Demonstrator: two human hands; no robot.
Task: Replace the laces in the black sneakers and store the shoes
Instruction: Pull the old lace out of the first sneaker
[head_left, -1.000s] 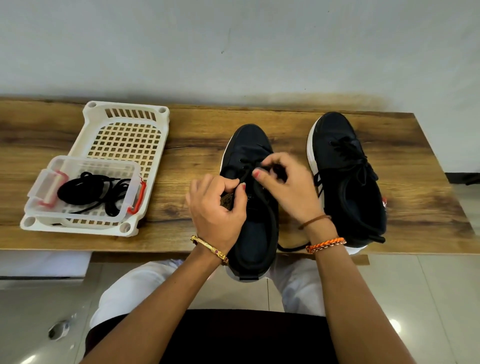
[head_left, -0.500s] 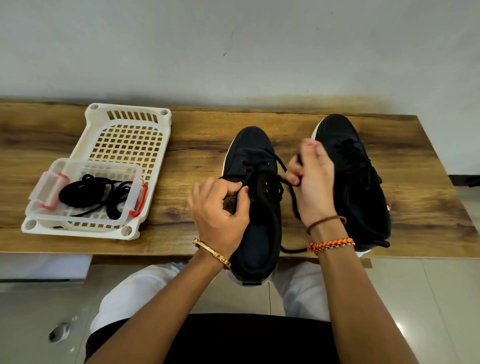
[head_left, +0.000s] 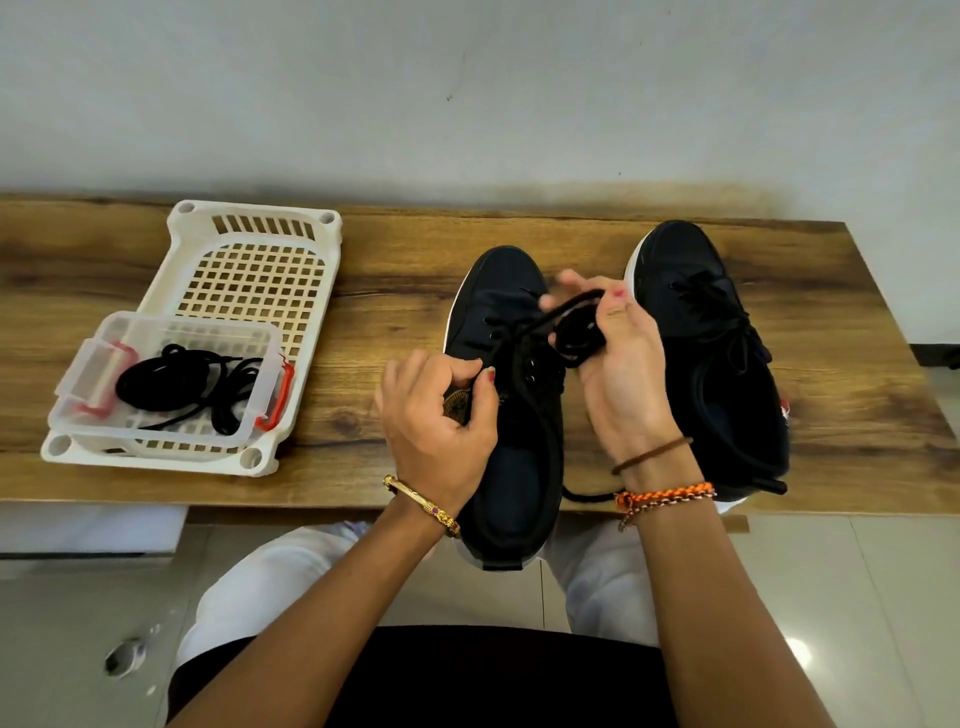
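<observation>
From the head camera, the left hand (head_left: 441, 415) is curled around the tongue and side of the near sneaker (head_left: 511, 415), pinching it between thumb and fingers. Just right of it, the right hand (head_left: 618, 364) holds a black lace (head_left: 571, 322) bunched in loops between its fingers, raised over the shoe's eyelets; one strand runs from it down to the eyelets by the left thumb. Right of the right hand, the second sneaker (head_left: 711, 364) lies laced on the wooden table (head_left: 389, 312). Well left of the left hand sits a white basket (head_left: 260, 234) holding a clear box (head_left: 171, 332) with spare laces (head_left: 182, 384) coiled inside.
</observation>
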